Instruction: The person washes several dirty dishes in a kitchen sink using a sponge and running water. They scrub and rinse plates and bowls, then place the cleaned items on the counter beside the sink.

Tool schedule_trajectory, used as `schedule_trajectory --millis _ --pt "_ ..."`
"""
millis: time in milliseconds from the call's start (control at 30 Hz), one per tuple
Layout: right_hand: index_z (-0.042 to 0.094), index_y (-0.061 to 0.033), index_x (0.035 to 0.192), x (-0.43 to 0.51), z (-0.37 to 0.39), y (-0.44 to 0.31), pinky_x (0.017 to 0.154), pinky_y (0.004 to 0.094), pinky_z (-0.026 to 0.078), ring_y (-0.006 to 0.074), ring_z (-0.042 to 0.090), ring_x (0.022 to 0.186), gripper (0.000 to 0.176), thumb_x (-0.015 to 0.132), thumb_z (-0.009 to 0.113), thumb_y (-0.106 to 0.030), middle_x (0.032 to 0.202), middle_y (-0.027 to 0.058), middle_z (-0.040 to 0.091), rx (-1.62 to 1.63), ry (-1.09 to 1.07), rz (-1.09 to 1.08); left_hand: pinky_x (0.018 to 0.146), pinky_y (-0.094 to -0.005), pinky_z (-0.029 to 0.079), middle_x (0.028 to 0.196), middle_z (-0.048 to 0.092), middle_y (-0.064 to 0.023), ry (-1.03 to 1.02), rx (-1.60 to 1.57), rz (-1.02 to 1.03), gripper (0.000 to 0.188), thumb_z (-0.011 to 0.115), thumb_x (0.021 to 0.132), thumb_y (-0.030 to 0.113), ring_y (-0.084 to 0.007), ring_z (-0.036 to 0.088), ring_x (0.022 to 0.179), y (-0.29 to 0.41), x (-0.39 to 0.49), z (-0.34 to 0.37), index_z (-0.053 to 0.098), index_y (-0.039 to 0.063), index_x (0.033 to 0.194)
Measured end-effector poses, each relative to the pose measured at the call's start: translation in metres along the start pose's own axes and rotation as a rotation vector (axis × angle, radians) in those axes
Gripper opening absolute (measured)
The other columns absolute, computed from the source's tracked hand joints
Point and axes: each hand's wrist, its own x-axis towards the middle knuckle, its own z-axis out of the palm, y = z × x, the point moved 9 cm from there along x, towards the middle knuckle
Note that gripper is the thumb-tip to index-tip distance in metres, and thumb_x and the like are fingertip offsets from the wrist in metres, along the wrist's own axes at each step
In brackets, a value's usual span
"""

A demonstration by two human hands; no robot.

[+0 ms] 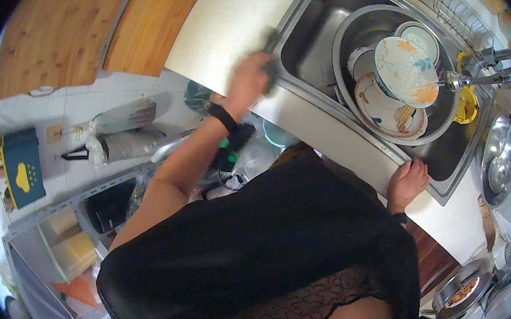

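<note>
My left hand (250, 79) is shut on a dark green scouring pad or cloth (271, 40), blurred by motion, on the pale countertop (214, 16) beside the sink's near left rim. Fingers curled, my right hand (407, 183) grips the front rim of the stainless steel double sink (318, 86) near its right corner. A large metal basin (339, 41) sits across the sink. Inside it are a flower-patterned bowl (406, 69), tilted on top of other dishes, a decorated plate (370, 97) and a smaller bowl (419, 41).
The faucet (489, 78) reaches over the basin from the right. A yellow strainer (466, 105) is in the right sink bowl. A wire rack (458, 15) stands behind, a steel pan with a ladle (500, 163) at right. Two wooden boards (58, 37) are at upper left.
</note>
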Motion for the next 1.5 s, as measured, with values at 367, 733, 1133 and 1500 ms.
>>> schedule_trajectory --millis 367,733,1133,1500 --pt "0.060 -0.0029 0.115 -0.007 -0.003 -0.005 0.100 0.0503 0.034 0.0339 0.052 0.116 0.037 0.097 0.042 -0.030 0.117 0.0148 0.061 -0.016 0.066 -0.056 0.117 -0.0453 0.022 0.149 0.035 -0.0169 -0.493 0.110 0.464 0.063 0.073 0.072 0.021 -0.0304 0.029 0.141 0.100 -0.099 0.146 0.050 0.005 0.128" --pt "0.060 -0.0014 0.113 -0.003 -0.005 -0.006 0.101 0.0504 0.033 0.0359 0.051 0.116 0.039 0.097 0.040 -0.031 0.118 0.0161 0.061 0.002 -0.014 0.003 0.098 -0.0434 0.044 0.128 0.053 -0.0204 0.206 0.399 -0.432 0.040 0.053 0.085 0.009 -0.0362 0.052 0.116 -0.160 -0.073 -0.110 0.053 0.003 0.124" --pt "0.058 0.0002 0.116 -0.001 0.002 -0.005 0.102 0.0514 0.032 0.0383 0.049 0.118 0.041 0.098 0.038 -0.030 0.120 0.0179 0.060 -0.038 -0.010 -0.023 0.115 -0.0449 0.023 0.150 0.028 -0.0228 -0.025 0.497 -0.359 0.056 0.055 0.090 0.021 -0.0384 0.024 0.141 -0.185 -0.037 -0.024 0.040 0.000 0.139" --pt "0.056 0.0000 0.119 -0.001 -0.004 -0.005 0.105 0.0537 0.030 0.0392 0.047 0.120 0.039 0.099 0.038 -0.028 0.122 0.0193 0.057 0.011 -0.015 0.040 0.105 -0.0461 0.037 0.135 0.048 -0.0243 -0.131 0.123 -0.075 0.047 0.056 0.087 0.021 -0.0381 0.044 0.127 -0.112 0.090 0.027 0.050 0.000 0.128"
